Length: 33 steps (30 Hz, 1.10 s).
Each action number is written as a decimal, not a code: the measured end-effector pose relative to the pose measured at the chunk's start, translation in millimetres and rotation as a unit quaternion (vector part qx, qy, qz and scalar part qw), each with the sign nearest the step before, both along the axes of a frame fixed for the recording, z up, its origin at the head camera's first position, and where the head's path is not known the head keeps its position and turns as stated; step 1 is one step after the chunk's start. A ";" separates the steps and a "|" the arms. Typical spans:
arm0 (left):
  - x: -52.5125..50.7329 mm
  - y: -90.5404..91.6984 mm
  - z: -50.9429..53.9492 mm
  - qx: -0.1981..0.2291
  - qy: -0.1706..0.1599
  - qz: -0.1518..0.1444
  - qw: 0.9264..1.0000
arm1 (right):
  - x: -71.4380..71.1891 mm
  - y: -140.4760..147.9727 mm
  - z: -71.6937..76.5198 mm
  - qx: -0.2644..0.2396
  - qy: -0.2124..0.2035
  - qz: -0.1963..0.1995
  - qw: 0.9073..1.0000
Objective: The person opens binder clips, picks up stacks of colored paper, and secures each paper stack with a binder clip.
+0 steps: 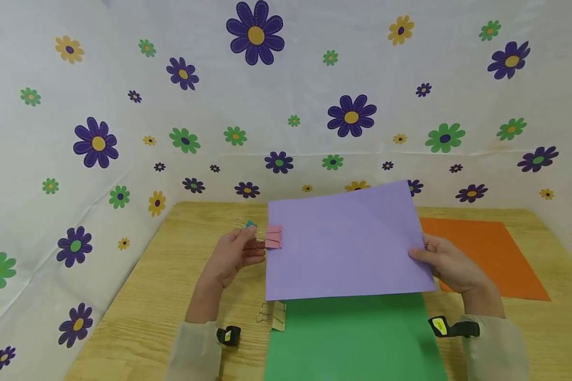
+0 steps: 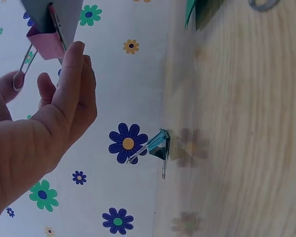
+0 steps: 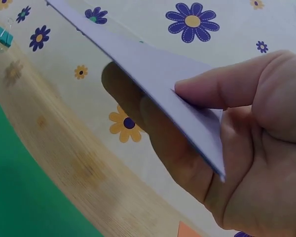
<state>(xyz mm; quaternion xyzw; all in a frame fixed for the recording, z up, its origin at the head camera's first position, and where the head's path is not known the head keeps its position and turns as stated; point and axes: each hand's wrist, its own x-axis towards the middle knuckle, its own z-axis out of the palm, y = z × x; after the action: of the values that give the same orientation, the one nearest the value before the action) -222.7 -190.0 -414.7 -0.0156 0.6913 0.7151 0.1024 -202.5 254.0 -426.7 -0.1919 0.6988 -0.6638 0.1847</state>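
Purple sheet: The purple sheet (image 1: 343,243) was suspended between both hands, raised above the wood-grain table (image 1: 143,296).
Pink binder clip: The pink binder clip (image 1: 274,237) was seated on the left edge of the purple sheet.
Left-hand grip: The left hand (image 1: 231,254) was located at the left edge of the purple sheet, pinching the pink binder clip by its wire handles (image 2: 58,27). The left wrist view showed the thumb on one handle and a fingertip against the other; the head view did not separate these contacts clearly.
Right-hand grip: The right hand (image 1: 453,264) pinched the right edge of the purple sheet. The head view showed the thumb on the upper face; the right wrist view also exposed the fingers on the underside.
Teal binder clip: The teal binder clip (image 2: 159,149) was positioned on the table, left of the purple sheet. The head view showed it partly hidden by the left hand; the left wrist view showed its body and splayed handles.
Green sheet: The green sheet (image 1: 352,338) extended from below the purple sheet toward the person.
Cream binder clip: The cream binder clip (image 1: 279,316) was attached to the green sheet's left edge, near the lower left corner of the purple sheet.
Orange sheet: The orange sheet (image 1: 495,259) lay right of the purple sheet, partly covered by the right hand in the head view; the right wrist view showed only a corner.
Backdrop: The flower-print cloth (image 1: 305,79) hung behind the purple sheet.
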 end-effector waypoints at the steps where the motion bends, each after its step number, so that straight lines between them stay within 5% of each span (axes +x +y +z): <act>1: 0.2 0.1 -0.2 -0.009 0.003 0.000 1.000 | 0.2 0.3 -0.3 0.001 0.006 0.009 1.000; 14: 3.0 6.6 1.3 -0.146 0.065 -0.006 0.987 | 1.3 -1.6 0.2 0.017 -0.011 0.012 1.000; 23: 1.1 -9.9 9.1 -0.046 0.011 -0.135 0.990 | 4.9 5.5 0.7 0.016 -0.019 -0.011 1.000; 27: 1.4 -18.7 9.0 -0.008 -0.005 -0.189 0.982 | 5.0 6.9 1.2 0.004 -0.024 -0.017 1.000; 33: 3.7 -25.9 7.3 -0.004 0.017 -0.256 0.967 | 4.7 10.9 -0.6 -0.029 -0.038 -0.017 0.999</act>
<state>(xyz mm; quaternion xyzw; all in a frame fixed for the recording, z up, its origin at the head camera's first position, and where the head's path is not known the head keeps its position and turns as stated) -219.0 -215.9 -407.4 0.1732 0.6770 0.6624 0.2701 -197.8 264.9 -427.3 -0.1599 0.6751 -0.6937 0.1938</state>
